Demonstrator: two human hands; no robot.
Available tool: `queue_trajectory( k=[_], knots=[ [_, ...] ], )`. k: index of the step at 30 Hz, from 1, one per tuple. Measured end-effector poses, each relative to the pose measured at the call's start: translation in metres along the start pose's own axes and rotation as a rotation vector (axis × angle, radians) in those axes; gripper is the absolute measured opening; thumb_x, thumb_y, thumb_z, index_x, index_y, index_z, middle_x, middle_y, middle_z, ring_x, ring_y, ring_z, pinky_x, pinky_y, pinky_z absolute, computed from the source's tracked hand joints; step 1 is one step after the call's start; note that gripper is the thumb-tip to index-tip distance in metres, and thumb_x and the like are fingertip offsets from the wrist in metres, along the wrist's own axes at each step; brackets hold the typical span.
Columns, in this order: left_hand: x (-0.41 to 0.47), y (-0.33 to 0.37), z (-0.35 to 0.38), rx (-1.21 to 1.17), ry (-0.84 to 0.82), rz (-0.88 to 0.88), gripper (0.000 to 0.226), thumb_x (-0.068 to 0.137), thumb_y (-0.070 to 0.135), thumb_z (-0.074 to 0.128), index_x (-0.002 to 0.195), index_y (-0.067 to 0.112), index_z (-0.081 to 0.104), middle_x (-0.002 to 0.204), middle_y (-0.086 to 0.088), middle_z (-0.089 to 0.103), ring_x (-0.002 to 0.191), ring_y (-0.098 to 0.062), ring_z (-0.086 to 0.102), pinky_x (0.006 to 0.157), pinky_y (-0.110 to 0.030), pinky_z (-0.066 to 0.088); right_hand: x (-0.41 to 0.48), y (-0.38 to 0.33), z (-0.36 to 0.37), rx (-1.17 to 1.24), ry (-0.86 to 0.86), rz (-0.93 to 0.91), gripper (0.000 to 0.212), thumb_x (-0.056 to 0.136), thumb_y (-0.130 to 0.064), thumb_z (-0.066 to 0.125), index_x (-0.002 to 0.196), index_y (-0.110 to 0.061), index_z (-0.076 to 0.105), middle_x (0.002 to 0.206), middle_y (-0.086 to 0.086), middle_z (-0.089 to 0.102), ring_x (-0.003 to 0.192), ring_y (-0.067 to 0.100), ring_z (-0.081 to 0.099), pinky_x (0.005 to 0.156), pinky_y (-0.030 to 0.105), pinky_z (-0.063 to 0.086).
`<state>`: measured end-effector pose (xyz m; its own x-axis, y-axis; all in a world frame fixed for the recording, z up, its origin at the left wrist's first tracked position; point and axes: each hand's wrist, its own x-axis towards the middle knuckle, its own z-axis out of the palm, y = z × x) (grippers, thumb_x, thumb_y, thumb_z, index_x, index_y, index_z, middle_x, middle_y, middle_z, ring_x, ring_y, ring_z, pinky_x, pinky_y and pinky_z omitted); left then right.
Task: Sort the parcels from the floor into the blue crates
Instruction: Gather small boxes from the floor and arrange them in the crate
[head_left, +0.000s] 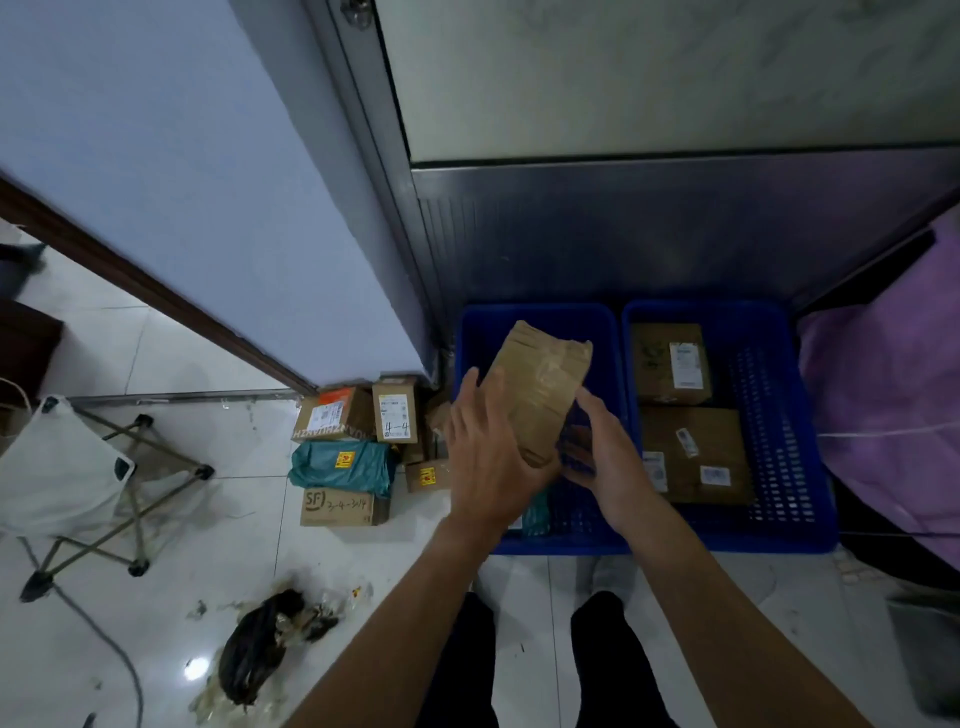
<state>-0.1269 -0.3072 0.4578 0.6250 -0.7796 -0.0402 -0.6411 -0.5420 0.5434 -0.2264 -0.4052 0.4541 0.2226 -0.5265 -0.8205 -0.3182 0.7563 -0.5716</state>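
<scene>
1. Cardboard parcel (540, 395), taped, tilted; I see it held above the left blue crate (540, 322).
2. Left hand (488, 462): fingers spread flat against its near face.
3. Right hand (608, 457): fingers curled under its right edge.
4. Right blue crate (779, 415): two boxes inside.
5. Floor pile (353, 452): beside the left crate's left wall.

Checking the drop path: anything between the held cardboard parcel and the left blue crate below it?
Nothing visible. The cardboard parcel, held by the left hand and right hand, sits directly over the left blue crate. A teal parcel lies at the crate's near end, partly hidden by the hands.
</scene>
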Motion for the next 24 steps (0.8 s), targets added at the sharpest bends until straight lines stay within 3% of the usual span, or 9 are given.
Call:
queue_trajectory(
  k=[3,7,9,12,14,17,19,21,24],
  knots=[
    [-0.016,0.022,0.033,0.125,0.033,0.227,0.103,0.072,0.058,0.072,0.152,0.01,0.028,0.155,-0.025,0.032,0.139,-0.04,0.037,0.112,-0.052,0.035,0.004,-0.013,-0.013,-0.077,-0.035,0.054,0.102,0.068,-0.076,0.07,0.148,-0.021,0.04,0.127,0.003,0.063,0.11,0.025,0.063,0.087,0.043,0.055],
    [-0.023,0.048,0.065,0.272,0.02,0.458,0.095,0.082,0.038,0.072,0.155,0.003,0.022,0.155,-0.023,0.031,0.142,-0.039,0.035,0.116,-0.054,0.035,0.015,-0.015,-0.04,-0.121,0.187,0.085,0.101,0.087,-0.053,0.07,0.157,-0.009,0.012,0.145,0.016,0.046,0.124,0.032,0.052,0.103,0.046,0.048],
    [-0.024,0.051,0.074,0.357,0.023,0.546,0.089,0.089,0.035,0.069,0.156,0.0,0.023,0.156,-0.022,0.028,0.144,-0.038,0.033,0.119,-0.053,0.028,0.025,-0.018,-0.056,-0.086,0.247,0.083,0.109,0.078,-0.056,0.078,0.156,-0.01,0.016,0.146,0.016,0.044,0.125,0.032,0.051,0.102,0.047,0.049],
    [-0.029,0.046,0.086,0.434,0.01,0.698,0.081,0.095,0.032,0.065,0.157,0.001,0.024,0.158,-0.022,0.029,0.147,-0.037,0.03,0.123,-0.053,0.021,0.034,-0.026,-0.075,-0.053,0.207,0.159,0.139,0.039,-0.077,0.085,0.151,-0.016,0.03,0.133,0.011,0.056,0.116,0.031,0.056,0.096,0.051,0.053],
    [-0.03,0.044,0.092,0.447,-0.02,0.753,0.076,0.097,0.033,0.062,0.157,0.002,0.027,0.158,-0.022,0.032,0.148,-0.037,0.03,0.122,-0.053,0.024,0.038,-0.026,-0.084,-0.058,0.148,0.189,0.146,0.023,-0.076,0.088,0.147,-0.019,0.038,0.126,0.009,0.061,0.11,0.03,0.059,0.089,0.051,0.055],
    [-0.03,0.046,0.094,0.343,-0.084,0.758,0.088,0.088,0.049,0.067,0.154,0.004,0.032,0.155,-0.019,0.035,0.143,-0.031,0.035,0.116,-0.05,0.037,0.046,-0.016,-0.094,-0.051,0.153,0.173,0.13,0.032,-0.067,0.089,0.144,-0.02,0.042,0.123,0.007,0.064,0.107,0.028,0.06,0.08,0.046,0.055],
    [-0.03,0.049,0.091,0.196,-0.149,0.658,0.099,0.081,0.065,0.065,0.154,0.007,0.033,0.156,-0.014,0.036,0.142,-0.026,0.035,0.117,-0.044,0.033,0.047,-0.011,-0.099,-0.04,0.191,0.124,0.131,0.032,-0.067,0.089,0.145,-0.022,0.039,0.127,0.007,0.063,0.11,0.028,0.06,0.09,0.049,0.055],
    [-0.029,0.051,0.086,0.043,-0.171,0.375,0.1,0.081,0.075,0.057,0.154,0.012,0.03,0.157,-0.01,0.033,0.142,-0.023,0.03,0.119,-0.042,0.027,0.05,-0.006,-0.105,0.026,0.216,0.092,0.129,0.036,-0.063,0.088,0.148,-0.025,0.035,0.13,0.007,0.061,0.113,0.028,0.06,0.094,0.051,0.055],
    [-0.028,0.046,0.089,-0.114,-0.138,-0.092,0.108,0.075,0.085,0.051,0.155,0.019,0.018,0.16,-0.003,0.019,0.146,-0.022,0.024,0.121,-0.044,0.027,0.055,-0.002,-0.109,0.139,0.196,0.08,0.114,0.055,-0.05,0.089,0.15,-0.023,0.032,0.13,0.008,0.06,0.112,0.026,0.06,0.087,0.047,0.058]
  ],
)
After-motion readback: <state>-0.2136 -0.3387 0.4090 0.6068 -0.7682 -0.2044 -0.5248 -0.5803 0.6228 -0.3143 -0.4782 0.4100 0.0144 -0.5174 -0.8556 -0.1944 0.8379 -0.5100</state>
